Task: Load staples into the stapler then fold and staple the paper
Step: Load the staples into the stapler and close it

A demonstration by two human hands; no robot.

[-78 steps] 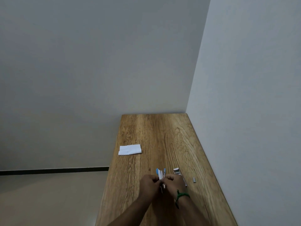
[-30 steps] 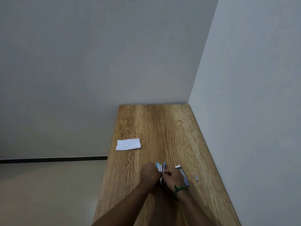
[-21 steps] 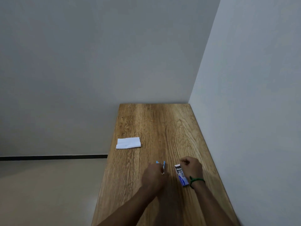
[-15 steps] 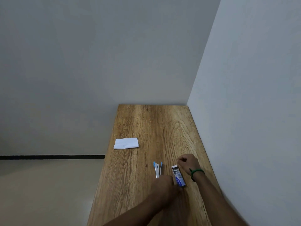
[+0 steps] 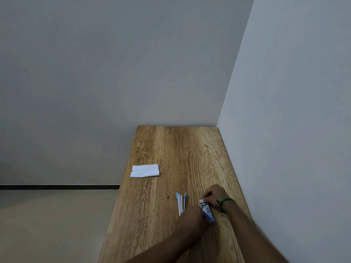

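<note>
The blue and white stapler (image 5: 181,203) lies swung open on the wooden table (image 5: 171,149), with nobody holding it. Just right of it lies the small staple box (image 5: 208,212). My left hand (image 5: 190,215) is closed over the box's near end and covers the stapler's near tip. My right hand (image 5: 214,196), with a green band on the wrist, has its fingers curled onto the box's far, open end. The folded white paper (image 5: 145,170) lies apart at the table's left edge. What the fingers pinch is hidden.
A wall runs along the table's right side and another stands behind its far end. The table's left edge drops to the floor. A tiny dark piece (image 5: 223,214) lies beside my right wrist.
Both hands let go of the stapler, which now lies open on the table. My right hand moved right to the staple box, and my left hand followed to the box's near end.
</note>
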